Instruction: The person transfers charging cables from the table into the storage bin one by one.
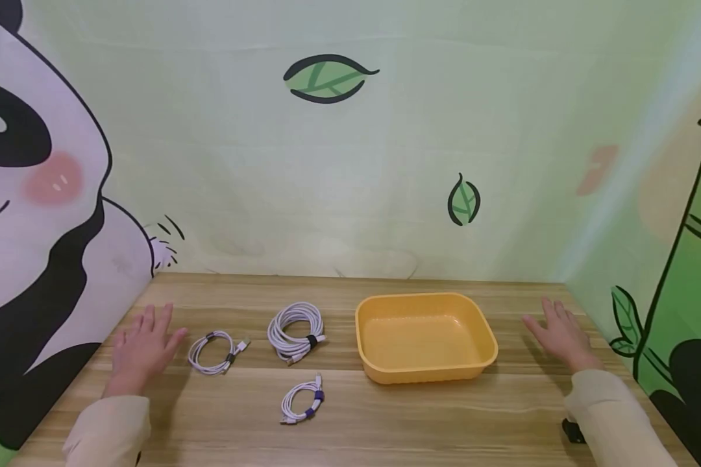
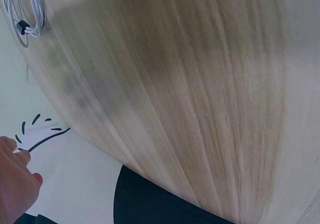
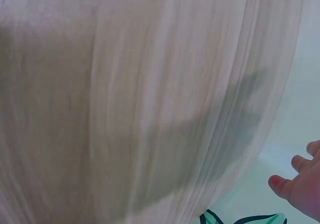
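Left hand (image 1: 143,350) over the left side of the counter (image 1: 409,421), fingers (image 1: 165,319) straight and splayed; thin dark-strapped cable coil (image 1: 213,370) just right of its thumb, thicker pale coil (image 1: 277,335) farther right of those fingers, small blue-strapped coil (image 1: 288,401) also to their right but nearer the person. Yellow tray (image 1: 429,373) sits right of all three coils, closer to the right hand's fingers (image 1: 548,311) than the left's, apart from both. Right hand (image 1: 565,337) over the right side, fingers extended and spread.
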The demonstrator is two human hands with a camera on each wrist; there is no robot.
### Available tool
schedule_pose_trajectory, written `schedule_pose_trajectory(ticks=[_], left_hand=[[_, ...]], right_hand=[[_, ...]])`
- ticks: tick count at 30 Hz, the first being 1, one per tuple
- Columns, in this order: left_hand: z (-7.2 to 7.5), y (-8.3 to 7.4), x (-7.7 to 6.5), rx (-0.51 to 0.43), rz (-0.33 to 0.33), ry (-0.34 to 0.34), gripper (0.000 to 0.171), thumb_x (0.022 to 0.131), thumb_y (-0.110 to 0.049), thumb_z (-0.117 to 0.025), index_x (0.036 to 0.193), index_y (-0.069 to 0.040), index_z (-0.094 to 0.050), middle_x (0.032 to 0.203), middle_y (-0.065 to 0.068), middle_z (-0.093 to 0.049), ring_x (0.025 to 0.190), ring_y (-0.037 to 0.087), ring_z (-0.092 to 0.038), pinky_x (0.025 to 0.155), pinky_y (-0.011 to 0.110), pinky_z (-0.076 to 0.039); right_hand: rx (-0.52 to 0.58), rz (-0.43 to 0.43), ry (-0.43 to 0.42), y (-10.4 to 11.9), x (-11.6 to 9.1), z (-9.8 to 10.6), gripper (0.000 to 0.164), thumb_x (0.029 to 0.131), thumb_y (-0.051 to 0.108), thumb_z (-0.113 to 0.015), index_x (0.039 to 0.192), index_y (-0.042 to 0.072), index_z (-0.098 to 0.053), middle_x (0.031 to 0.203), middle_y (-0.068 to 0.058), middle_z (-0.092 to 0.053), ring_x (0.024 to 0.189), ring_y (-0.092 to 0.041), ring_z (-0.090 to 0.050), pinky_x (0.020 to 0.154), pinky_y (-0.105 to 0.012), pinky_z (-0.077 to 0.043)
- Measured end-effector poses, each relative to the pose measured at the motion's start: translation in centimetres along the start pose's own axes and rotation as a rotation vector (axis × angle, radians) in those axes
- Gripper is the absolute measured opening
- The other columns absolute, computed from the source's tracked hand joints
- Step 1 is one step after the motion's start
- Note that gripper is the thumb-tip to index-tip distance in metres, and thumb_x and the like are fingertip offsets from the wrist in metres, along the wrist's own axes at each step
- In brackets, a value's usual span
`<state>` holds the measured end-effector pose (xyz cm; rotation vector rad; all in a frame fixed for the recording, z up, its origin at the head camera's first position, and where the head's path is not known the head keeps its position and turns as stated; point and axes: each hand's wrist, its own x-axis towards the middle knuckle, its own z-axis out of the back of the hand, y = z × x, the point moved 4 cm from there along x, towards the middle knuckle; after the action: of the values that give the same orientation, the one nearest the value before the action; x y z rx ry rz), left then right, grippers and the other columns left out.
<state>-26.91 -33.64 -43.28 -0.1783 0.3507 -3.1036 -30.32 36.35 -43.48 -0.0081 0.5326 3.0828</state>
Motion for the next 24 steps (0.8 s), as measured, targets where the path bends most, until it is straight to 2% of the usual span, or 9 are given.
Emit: schedule_pose_trajectory(ticks=[8,16,24], left_hand=[[-0.3,0.0,0.0,0.000,-0.013,0.003,0.071,0.090,-0.055,-0.021,0.142,-0.008,-0.007,0.139,0.034,-0.009,0.125,0.052,-0.009,0.095,0.069,-0.002],[-0.3,-0.1,-0.2,-0.004,-0.007,-0.007,0.070,0.091,-0.053,-0.025,0.140,-0.006,-0.012,0.138,0.034,-0.012,0.124,0.051,-0.013,0.094,0.069,-0.006],[-0.4,0.1,-0.4,0.014,-0.014,-0.032,0.067,0.091,-0.050,-0.028,0.140,-0.007,-0.013,0.137,0.034,-0.018,0.123,0.051,-0.016,0.093,0.069,-0.010]], right_hand=[[0.029,0.027,-0.010,0.4,0.3,0.2,0.080,0.091,0.051,-0.026,0.136,-0.012,-0.005,0.134,-0.042,-0.008,0.119,-0.057,-0.013,0.094,-0.066,-0.016],[0.153,0.052,0.012,1.3,0.6,0.6,0.078,0.092,0.050,-0.026,0.136,-0.011,-0.005,0.137,-0.038,-0.010,0.123,-0.053,-0.013,0.098,-0.062,-0.015],[0.174,0.038,0.025,1.7,0.8,0.6,0.076,0.092,0.049,-0.024,0.136,-0.012,-0.009,0.134,-0.039,-0.017,0.120,-0.054,-0.021,0.096,-0.062,-0.021]])
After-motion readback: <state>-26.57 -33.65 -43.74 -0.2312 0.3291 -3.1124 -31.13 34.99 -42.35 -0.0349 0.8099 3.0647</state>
